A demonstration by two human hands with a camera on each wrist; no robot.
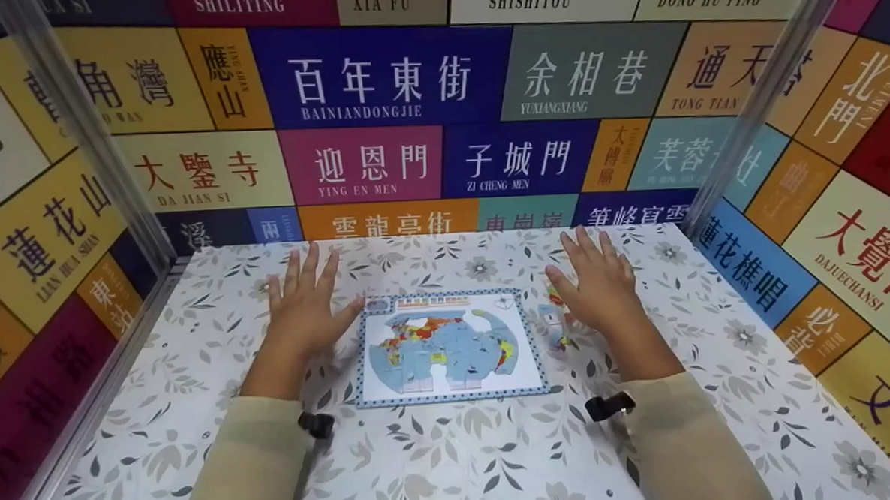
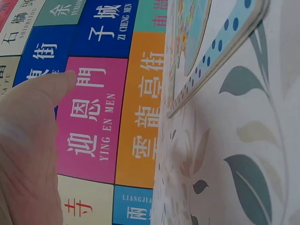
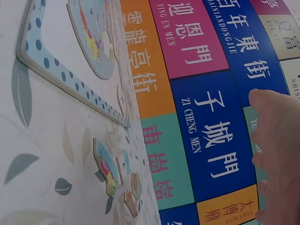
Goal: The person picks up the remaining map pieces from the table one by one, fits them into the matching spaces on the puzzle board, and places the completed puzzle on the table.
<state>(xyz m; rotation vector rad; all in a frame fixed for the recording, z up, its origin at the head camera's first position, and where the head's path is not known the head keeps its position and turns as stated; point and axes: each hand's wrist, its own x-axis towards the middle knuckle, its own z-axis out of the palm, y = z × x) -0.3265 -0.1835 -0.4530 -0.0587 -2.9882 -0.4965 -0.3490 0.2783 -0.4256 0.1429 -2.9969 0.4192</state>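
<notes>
A world-map jigsaw puzzle with a blue dotted border lies flat on the table. White patches show at the top and bottom of its map. Left of it is my left hand, fingers spread and holding nothing; its thumb points towards the board's upper left corner. My right hand is spread in the same way to the right, also holding nothing. Several loose puzzle pieces lie between the board and the right hand, partly hidden by it in the head view. Whether either hand touches the table I cannot tell.
A white tablecloth with grey leaves and flowers covers the table. Walls of coloured panels with Chinese lettering stand at the back and both sides. Clear upright edges mark the back corners. Dark bands sit at the sleeve cuffs.
</notes>
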